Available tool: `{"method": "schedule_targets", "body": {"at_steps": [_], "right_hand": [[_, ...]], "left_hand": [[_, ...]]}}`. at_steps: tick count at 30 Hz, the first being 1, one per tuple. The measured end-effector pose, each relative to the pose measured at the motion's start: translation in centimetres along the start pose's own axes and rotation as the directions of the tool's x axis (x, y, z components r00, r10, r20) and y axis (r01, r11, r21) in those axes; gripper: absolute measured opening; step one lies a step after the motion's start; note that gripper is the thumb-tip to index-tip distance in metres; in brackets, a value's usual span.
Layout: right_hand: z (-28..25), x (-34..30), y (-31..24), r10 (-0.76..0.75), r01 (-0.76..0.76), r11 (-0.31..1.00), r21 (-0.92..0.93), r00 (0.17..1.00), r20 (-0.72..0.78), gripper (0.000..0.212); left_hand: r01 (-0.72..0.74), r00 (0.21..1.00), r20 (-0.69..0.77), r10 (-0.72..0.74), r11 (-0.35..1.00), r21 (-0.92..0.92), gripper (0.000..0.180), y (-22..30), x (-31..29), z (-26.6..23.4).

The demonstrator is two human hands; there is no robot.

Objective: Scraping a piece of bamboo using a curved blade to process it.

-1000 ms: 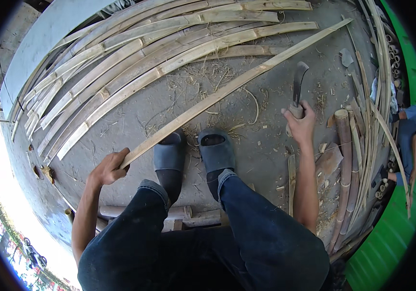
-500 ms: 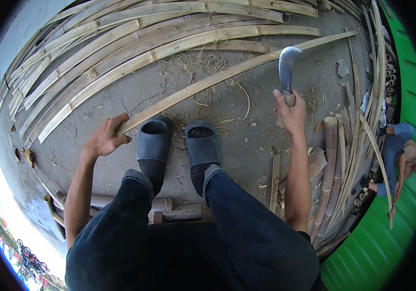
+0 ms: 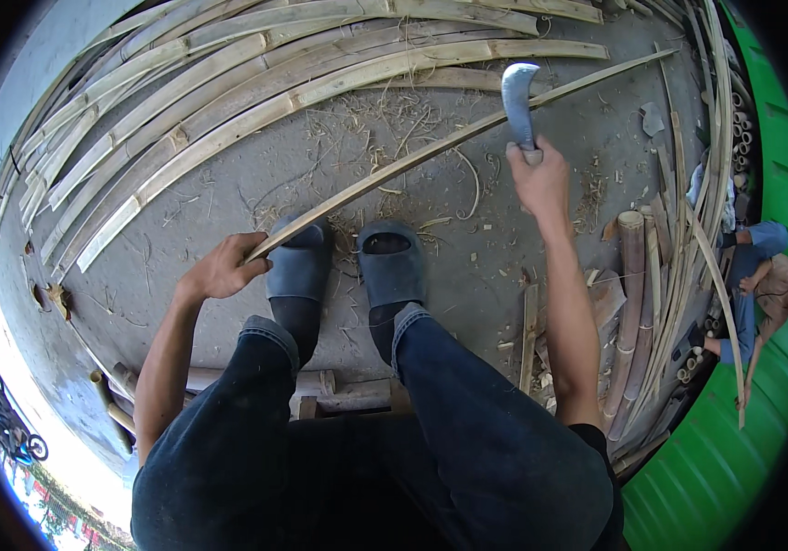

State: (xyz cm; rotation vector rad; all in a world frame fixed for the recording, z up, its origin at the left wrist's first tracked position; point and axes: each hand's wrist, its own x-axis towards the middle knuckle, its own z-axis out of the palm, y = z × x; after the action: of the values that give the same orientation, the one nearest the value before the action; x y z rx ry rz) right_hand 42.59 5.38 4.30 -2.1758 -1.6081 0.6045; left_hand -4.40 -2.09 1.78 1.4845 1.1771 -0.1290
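Note:
My left hand (image 3: 221,266) grips the near end of a long split bamboo strip (image 3: 403,165), its thumb and fingers closed around it. The strip slants up and away to the far right, passing over my left slipper. In my right hand (image 3: 542,182) is a billhook (image 3: 519,106) with a broad curved blade and a short handle mostly hidden in my fist. The blade points away from me and overlaps the far half of the strip; whether they touch I cannot tell.
Split bamboo lengths (image 3: 311,94) lie across the far floor. Shavings litter the concrete around my slippers (image 3: 392,266). Bamboo poles (image 3: 628,312) and thin strips lie on the right, beside a green corrugated sheet (image 3: 724,459). Another person (image 3: 765,289) sits at the far right.
My left hand has shifted slightly right with the strip, which now shows a narrower side. My right hand has moved the billhook left and a little farther away, over the strip.

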Motion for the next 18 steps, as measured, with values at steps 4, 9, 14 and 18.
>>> {"method": "schedule_targets", "body": {"at_steps": [4, 9, 14, 18], "right_hand": [[1.1, -2.0, -0.8, -0.028, 0.034, 0.999, -0.042, 0.993, 0.118, 0.040], [1.2, -2.1, -1.0, -0.065, 0.069, 0.993, -0.090, 0.997, 0.052, 0.038], [1.8, -4.7, -2.4, -0.035, 0.037, 0.999, -0.019, 0.996, 0.084, 0.034], [3.5, -8.2, -1.8, -0.300, 0.322, 0.938, -0.125, 0.939, 0.166, 0.034]], "left_hand": [[-0.026, 1.000, -0.005, 0.026, 0.998, -0.050, 0.035, 0.2, -0.7, 0.9], [-0.002, 1.000, -0.014, 0.002, 1.000, -0.015, 0.036, 0.8, -1.1, 1.2], [-0.022, 0.998, -0.053, 0.021, 1.000, -0.012, 0.034, 0.4, -1.4, 1.4], [-0.028, 1.000, -0.009, 0.027, 0.997, -0.076, 0.033, 0.8, -1.6, 1.9]]}}
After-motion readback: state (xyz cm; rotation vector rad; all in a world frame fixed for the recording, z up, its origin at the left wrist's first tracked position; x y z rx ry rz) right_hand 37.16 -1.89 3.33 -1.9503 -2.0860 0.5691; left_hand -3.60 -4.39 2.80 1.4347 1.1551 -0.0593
